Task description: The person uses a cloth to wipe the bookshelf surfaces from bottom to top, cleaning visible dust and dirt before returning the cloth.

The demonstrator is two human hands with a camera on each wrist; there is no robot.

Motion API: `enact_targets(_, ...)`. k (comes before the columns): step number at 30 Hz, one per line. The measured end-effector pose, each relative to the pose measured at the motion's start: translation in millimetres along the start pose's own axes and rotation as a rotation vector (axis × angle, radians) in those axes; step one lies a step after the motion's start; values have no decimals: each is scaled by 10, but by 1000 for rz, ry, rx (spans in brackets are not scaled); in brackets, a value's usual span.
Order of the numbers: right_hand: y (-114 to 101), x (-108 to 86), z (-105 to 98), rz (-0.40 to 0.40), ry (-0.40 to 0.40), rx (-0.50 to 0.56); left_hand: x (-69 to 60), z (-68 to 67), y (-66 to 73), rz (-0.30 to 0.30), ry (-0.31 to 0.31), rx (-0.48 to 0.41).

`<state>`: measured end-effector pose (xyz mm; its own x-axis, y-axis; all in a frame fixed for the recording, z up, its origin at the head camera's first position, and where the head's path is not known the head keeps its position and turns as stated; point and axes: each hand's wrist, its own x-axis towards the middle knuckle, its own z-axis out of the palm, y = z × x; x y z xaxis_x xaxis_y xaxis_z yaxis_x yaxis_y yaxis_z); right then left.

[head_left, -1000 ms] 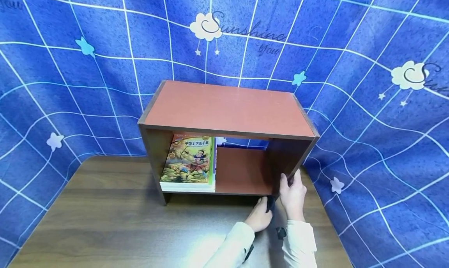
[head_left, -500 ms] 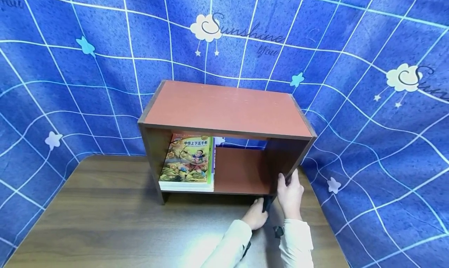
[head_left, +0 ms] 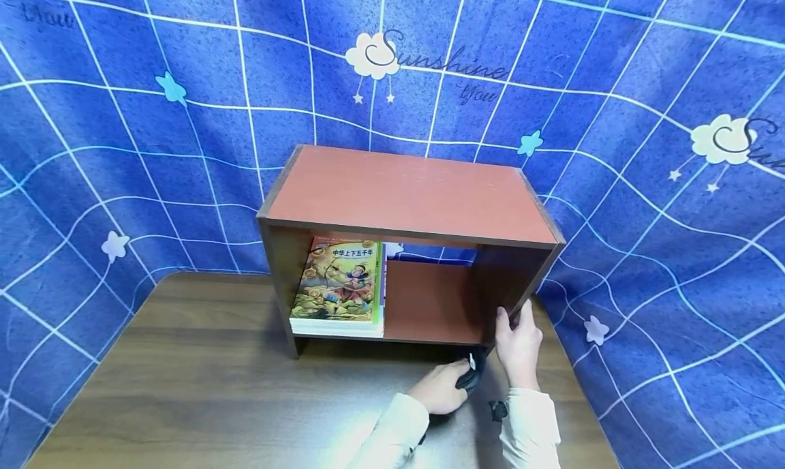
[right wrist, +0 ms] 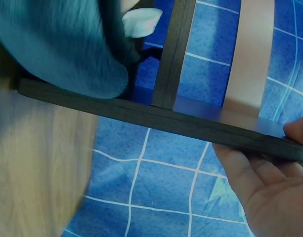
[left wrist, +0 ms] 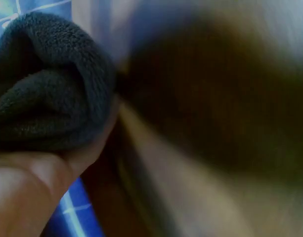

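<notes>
My left hand [head_left: 439, 388] grips a dark folded cloth [head_left: 471, 373] just below the front right corner of a small red-and-brown shelf [head_left: 411, 191]. Close up in the left wrist view, the fuzzy cloth [left wrist: 52, 94] bulges beyond the fingers of that hand [left wrist: 27, 192]. Higher on the shelf's right side panel is my right hand [head_left: 520, 346], gripping its front edge. The right wrist view has this hand [right wrist: 277, 197] with thumb and fingers on opposite sides of the dark panel edge [right wrist: 131, 113], and the cloth [right wrist: 57, 49] against the panel's other end.
Inside the shelf, a stack of books [head_left: 341, 285] lies at the left, a colourful cover on top. The shelf stands on a wooden table [head_left: 202, 387]. Behind and to the right hangs a blue curtain [head_left: 662, 264] with white lines, stars and clouds.
My left hand and the cloth have moved down and left from the shelf's lower right corner, showing more of the cloth. My right hand keeps its grip on the panel. The head view has shifted slightly.
</notes>
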<state>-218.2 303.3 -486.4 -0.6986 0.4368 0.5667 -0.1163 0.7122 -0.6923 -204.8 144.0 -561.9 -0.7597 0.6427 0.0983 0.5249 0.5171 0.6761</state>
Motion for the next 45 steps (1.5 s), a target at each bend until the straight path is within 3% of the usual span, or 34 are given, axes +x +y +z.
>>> enact_targets(4,9,6,-19,0,-17,-5,-122,-241,49,36,3,35)
enact_targets(8,21,2,-19,-7,-22,-3,-270,-579,145,30,46,7)
enact_targets(14,35,7,-16,-21,-16,-6,-389,-1076,256,33,241,-116)
enact_targets(16,39,4,-15,-16,-18,-5,-390,-1174,270,24,324,-164)
enact_targets(18,39,2,-14,-15,-17,-3,-353,-1226,263,27,417,-131)
enact_targets(20,45,5,-15,-10,-15,-4,-282,-1209,231,41,497,-12)
enact_targets(24,54,7,-23,-3,1,-7,-90,-997,120,53,612,453)
enact_targets(26,52,1,-25,-1,0,-8,-21,-858,76,28,648,647)
enact_targets(29,38,-3,-17,-8,-4,-2,25,-698,48,-43,654,803)
enact_targets(33,15,4,-2,-19,6,10,49,-609,53,-129,587,831)
enact_targets(39,7,1,-14,-11,6,10,67,-668,84,-213,444,759)
enact_targets(42,6,-7,-24,3,1,7,56,-697,76,-194,415,709)
enact_targets(45,0,-12,-26,14,-10,5,18,-722,56,-135,432,637)
